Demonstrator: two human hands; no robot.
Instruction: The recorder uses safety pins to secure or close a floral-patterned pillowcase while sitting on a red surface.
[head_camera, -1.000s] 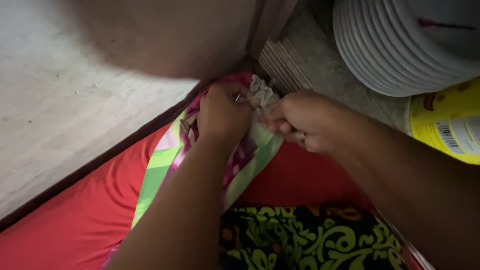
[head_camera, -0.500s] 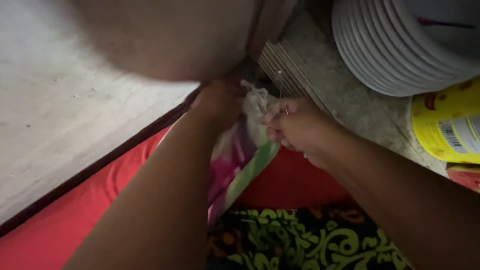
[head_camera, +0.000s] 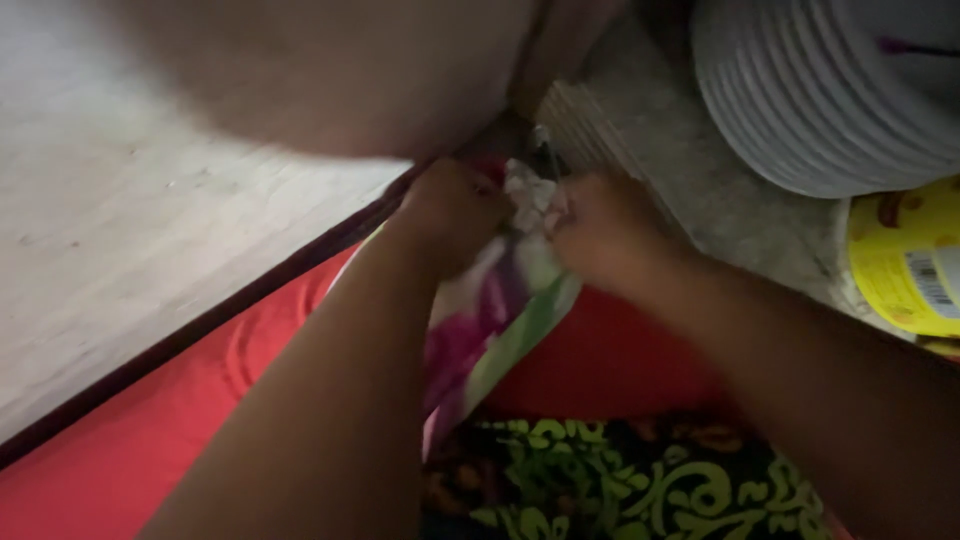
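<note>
Left fingers: curled tight into a fist around the bunched top of the flowered cloth (head_camera: 500, 300); the left hand (head_camera: 450, 215) sits just left of the gathered tip.
Right fingers: closed on the same bunch from the right side; the right hand (head_camera: 605, 230) is blurred, so whether a small object is pinched between the fingertips cannot be told.
Gathered tip: a pale, crumpled tuft of cloth (head_camera: 530, 190) stands up between the two hands, touching both.
Flowered cloth: pink, purple, white and green; it runs from the hands toward the near side, lying over the red fabric (head_camera: 200, 400).
Patterned fabric: black with green scrolls (head_camera: 640, 480), at the near edge, right of the left forearm.
Far side: a dark narrow gap just beyond the hands, next to a stack of thin flat sheets (head_camera: 585, 125) seen edge-on.
Left: a pale wooden surface (head_camera: 120, 230) with a dark edge bordering the red fabric.
Far right: a stack of grey plates (head_camera: 800, 110) on a stone-like floor (head_camera: 720, 200), with a yellow container (head_camera: 905, 260) just near of them.
</note>
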